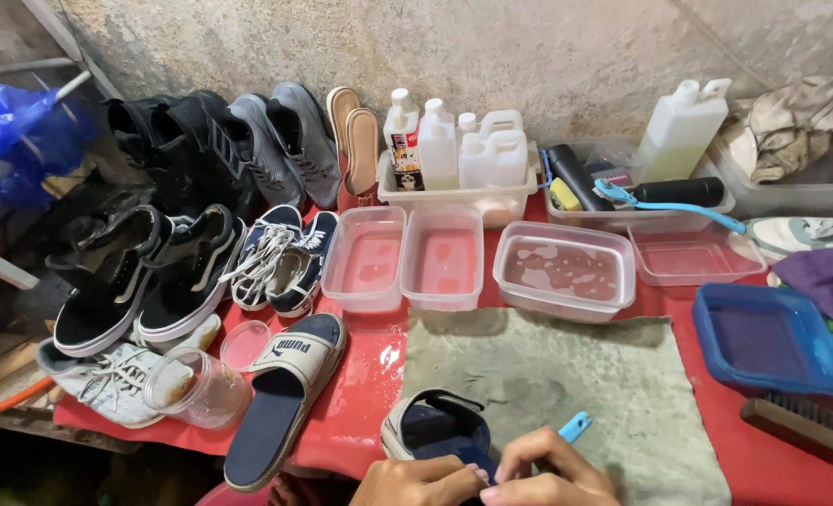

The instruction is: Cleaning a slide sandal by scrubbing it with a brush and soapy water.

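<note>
Left hand [416, 483] gripping navy slide sandal [435, 433] on grey cloth [566, 394], right hand [548, 473] clenched around blue-handled brush [574, 427] just beside sandal

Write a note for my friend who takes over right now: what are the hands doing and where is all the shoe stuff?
Left hand: fingers grip the navy slide sandal on the grey cloth.
Right hand: closed on a light blue brush handle, touching the sandal.
Its matching slide lies left on the wet red table cover.
Four clear tubs of water stand behind the cloth; bottles sit by the wall.
Done: cannot tell how clean the held sandal is.
Left: pairs of sneakers wait in rows on the left.
</note>
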